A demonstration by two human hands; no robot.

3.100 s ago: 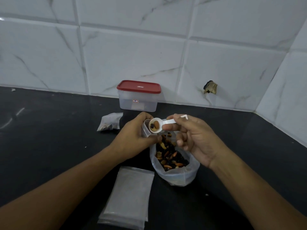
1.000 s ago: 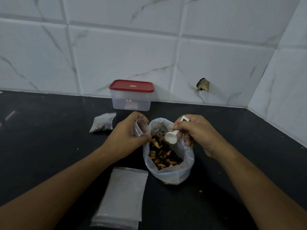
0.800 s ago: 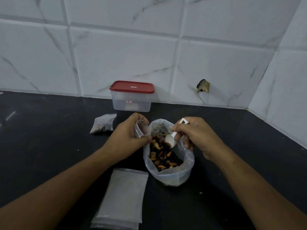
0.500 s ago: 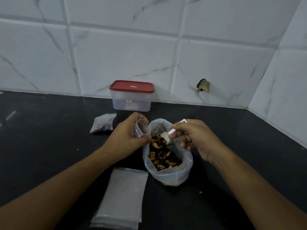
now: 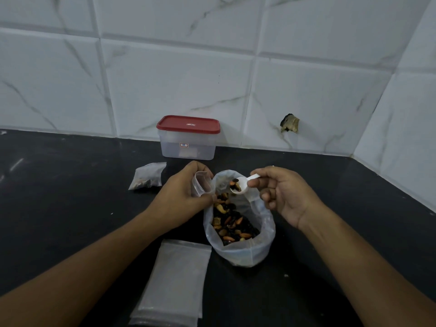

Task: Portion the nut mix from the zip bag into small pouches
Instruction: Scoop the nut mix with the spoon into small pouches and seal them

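Head camera, at a black bench: the right hand pinches the handle of a white scoop between thumb and forefinger, the other fingers curled beneath. Half a second earlier the scoop's bowl was down among the nuts; now it has come up loaded and sits roughly level over the far rim of the zip bag. The left hand has not moved: its fingers and thumb stay curled round a small pouch, mouth held open and facing the scoop, with a narrow gap between the two.

The zip bag stands open on the bench between the wrists, its rim folded down, the nut mix filling its lower half. A stack of flat pouches lies just beside its near-left corner, under the left forearm. One filled pouch lies left of the left hand, near a red-lidded box that stands against the tiled wall.

Bare bench spreads wide to the left of the filled pouch and to the right of the right hand, up to the side wall's edge.
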